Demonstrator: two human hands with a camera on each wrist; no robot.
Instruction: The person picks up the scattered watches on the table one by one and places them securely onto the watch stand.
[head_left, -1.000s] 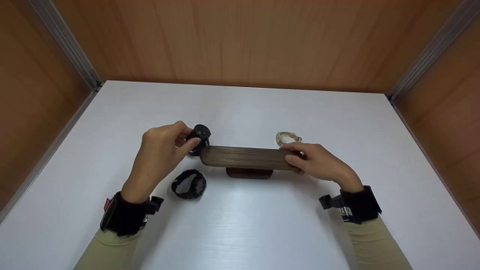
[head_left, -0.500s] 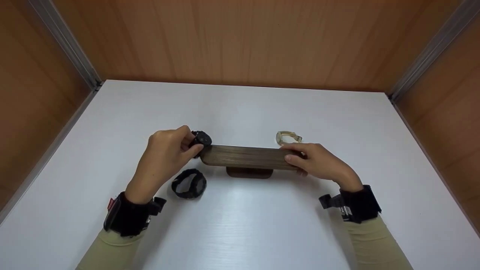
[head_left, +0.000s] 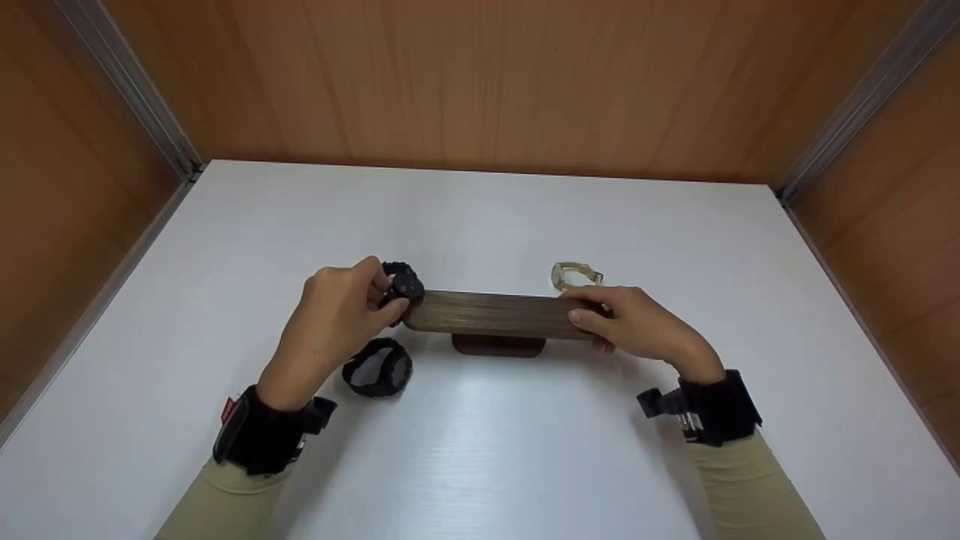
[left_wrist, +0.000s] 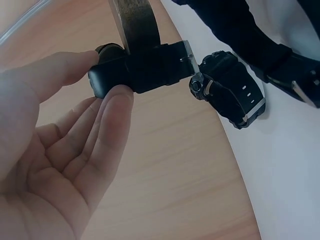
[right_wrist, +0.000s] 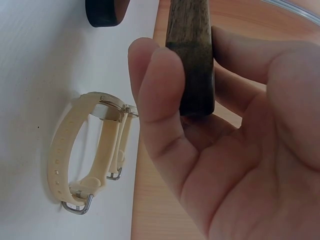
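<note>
White worktop, boxed by wooden walls on three sides, carries a dark wooden bar on a small stand near its middle. Seen from the head camera, the bar's long axis runs straight from 9 o'clock to 3 o'clock, level with the worktop.

At the 9 o'clock end, the left hand pinches a black watch between thumb and fingertips. In the left wrist view the closed strap appears to ring the bar's tip, so the watch sits on that end rather than beside it (how far along it has gone I cannot tell). The bar lies at 3 o'clock from this hand, and the loop's opening faces down the bar's length.

At the 3 o'clock end, the right hand grips the bar, thumb on one face and fingers curled over the other, as the right wrist view shows.

A second black watch lies on the worktop at 6 o'clock from the left hand, close by and apart from the bar. A cream watch lies at 12 o'clock from the right hand, just behind the bar, nearer that hand than the left.
</note>
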